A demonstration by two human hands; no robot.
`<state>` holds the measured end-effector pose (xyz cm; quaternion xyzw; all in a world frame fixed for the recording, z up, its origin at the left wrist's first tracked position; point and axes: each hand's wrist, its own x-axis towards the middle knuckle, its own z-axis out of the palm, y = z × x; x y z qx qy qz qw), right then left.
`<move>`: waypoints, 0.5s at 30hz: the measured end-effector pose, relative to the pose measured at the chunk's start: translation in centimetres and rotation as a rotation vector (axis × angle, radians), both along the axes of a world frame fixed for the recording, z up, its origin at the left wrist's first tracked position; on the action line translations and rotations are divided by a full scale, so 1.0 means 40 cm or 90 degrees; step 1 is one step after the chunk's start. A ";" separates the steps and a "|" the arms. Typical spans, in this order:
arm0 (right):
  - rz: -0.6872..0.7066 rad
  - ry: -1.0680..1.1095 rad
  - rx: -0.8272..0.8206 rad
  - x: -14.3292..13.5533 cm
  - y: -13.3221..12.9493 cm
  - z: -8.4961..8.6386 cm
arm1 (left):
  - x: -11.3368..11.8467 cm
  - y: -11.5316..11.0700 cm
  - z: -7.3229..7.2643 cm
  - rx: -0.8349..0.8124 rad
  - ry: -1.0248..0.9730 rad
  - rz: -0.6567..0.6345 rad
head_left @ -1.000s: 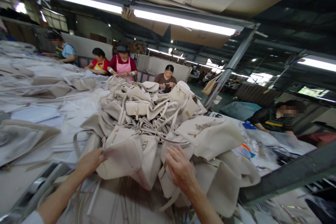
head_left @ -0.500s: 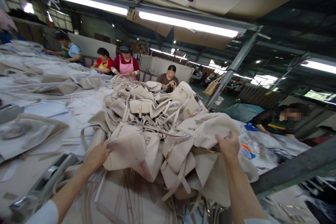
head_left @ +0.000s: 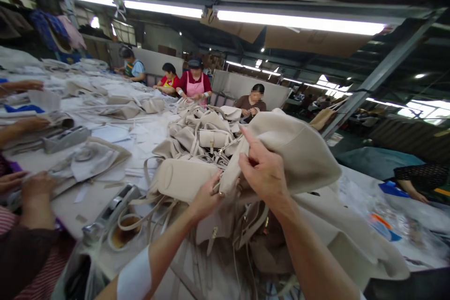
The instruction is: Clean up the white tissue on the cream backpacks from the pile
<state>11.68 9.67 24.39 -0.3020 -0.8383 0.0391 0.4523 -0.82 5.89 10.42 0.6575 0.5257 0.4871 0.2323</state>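
Note:
Beige bags lie heaped on the table in the head view. A large beige bag (head_left: 295, 150) is lifted at the right of the heap, its near edge gripped by my right hand (head_left: 263, 168), closed on it with the index finger resting along the material. Just to the left, my left hand (head_left: 209, 197) pinches the lower edge of the same bag. Beside that hand lies a smaller beige bag (head_left: 186, 179) with a rounded flap. Straps and gold-coloured fittings hang below both hands.
Other people's hands (head_left: 37, 187) work at the left edge. A grey metal device (head_left: 110, 213) and a round container (head_left: 124, 232) stand near the front left. Several people sit across the table. A slanted metal post (head_left: 369, 82) rises at the right.
My right hand has moved inward and raised the large bag. My left hand has left the bag at the left and moved right to the large bag. The view has turned left.

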 end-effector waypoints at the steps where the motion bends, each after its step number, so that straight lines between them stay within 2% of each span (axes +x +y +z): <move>1: 0.020 0.038 -0.016 0.006 0.005 0.010 | -0.009 0.001 0.020 0.008 -0.004 -0.001; 3: 0.074 0.139 -0.058 0.029 0.017 0.040 | -0.024 -0.013 0.080 0.026 0.049 0.049; 6: 0.155 0.368 -0.059 0.087 0.027 0.089 | -0.025 -0.077 0.207 0.036 0.195 0.168; 7: 0.165 0.457 -0.044 0.114 0.027 0.095 | -0.022 -0.105 0.246 0.056 0.235 0.146; 9: 0.124 0.621 -0.049 0.175 0.026 0.068 | -0.021 -0.160 0.295 0.125 0.266 0.020; 10: 0.067 0.682 -0.088 0.207 0.028 0.030 | -0.024 -0.182 0.297 0.157 0.262 -0.050; 11: -0.022 0.723 -0.150 0.238 0.031 -0.023 | -0.028 -0.198 0.282 0.179 0.250 -0.101; 12: -0.130 0.746 -0.244 0.266 0.035 -0.090 | -0.034 -0.206 0.249 0.189 0.235 -0.126; 13: -0.227 0.751 -0.336 0.290 0.040 -0.166 | -0.040 -0.208 0.202 0.184 0.224 -0.126; 15: -0.332 0.727 -0.521 0.321 0.046 -0.322 | -0.046 -0.198 0.077 0.136 0.223 -0.098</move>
